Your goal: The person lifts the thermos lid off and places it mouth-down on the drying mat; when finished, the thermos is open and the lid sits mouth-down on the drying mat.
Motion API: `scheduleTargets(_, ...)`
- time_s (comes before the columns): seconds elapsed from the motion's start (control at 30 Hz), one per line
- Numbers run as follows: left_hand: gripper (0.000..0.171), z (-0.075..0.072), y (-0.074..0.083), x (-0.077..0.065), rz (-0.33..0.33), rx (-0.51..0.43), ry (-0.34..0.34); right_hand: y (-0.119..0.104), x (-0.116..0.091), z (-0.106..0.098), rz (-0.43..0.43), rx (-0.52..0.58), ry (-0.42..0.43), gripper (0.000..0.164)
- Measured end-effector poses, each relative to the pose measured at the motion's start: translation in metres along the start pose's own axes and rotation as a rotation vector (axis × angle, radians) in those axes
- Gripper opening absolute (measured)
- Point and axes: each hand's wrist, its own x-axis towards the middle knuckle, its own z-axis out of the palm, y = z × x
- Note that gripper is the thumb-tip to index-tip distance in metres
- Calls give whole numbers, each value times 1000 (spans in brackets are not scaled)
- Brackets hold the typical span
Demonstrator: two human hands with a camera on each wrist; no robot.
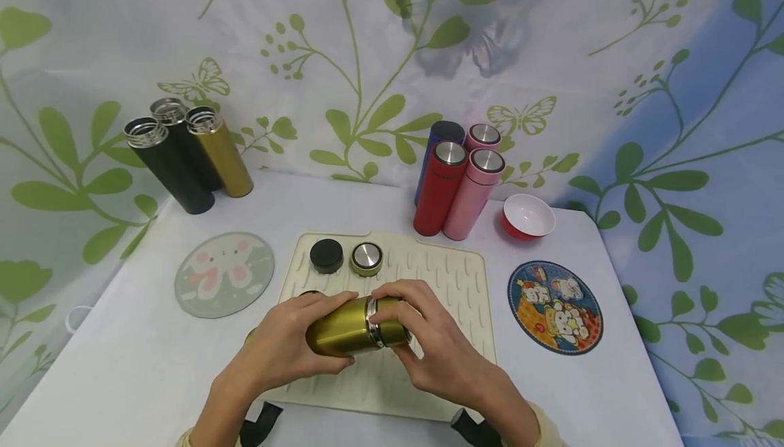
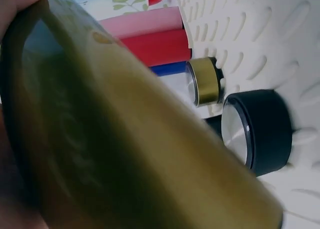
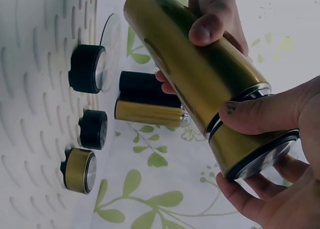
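Observation:
A gold thermos bottle (image 1: 341, 330) is held tilted on its side above the cream mat (image 1: 450, 284). My left hand (image 1: 284, 343) grips its body, thumb along the near side in the right wrist view. My right hand (image 1: 437, 341) holds the gold lid (image 3: 245, 151) at its mouth, with thumb and fingers around it. A strip of silver neck shows between lid and body. On the mat, beyond the hands, sit a black cap (image 1: 327, 256) and a gold cap (image 1: 367, 260). Another black cap (image 3: 87, 68), mostly hidden by my left hand in the head view, shows in the right wrist view.
Lidless black and gold bottles (image 1: 220, 154) stand at the back left. Capped red (image 1: 437, 192), pink and blue bottles stand at the back right, beside a red-and-white bowl (image 1: 529, 216). Round placemats lie left (image 1: 224, 274) and right (image 1: 554, 307) of the mat.

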Motion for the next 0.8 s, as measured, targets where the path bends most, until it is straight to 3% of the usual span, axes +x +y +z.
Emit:
scheduleTargets(0.37,77,6,-4,3,-56,-278,-155,-4,-2,-7,-139,-128,-34,46)
scheduleTargets(0.63,72,4,-11,0,-46,-427,-195,-6,4,-10,-210,-47,11,56)
scheduleTargets(0.8,73,2,-13,-2,-28,-466,-209,-9,5,-13,-209,19,-17,59)
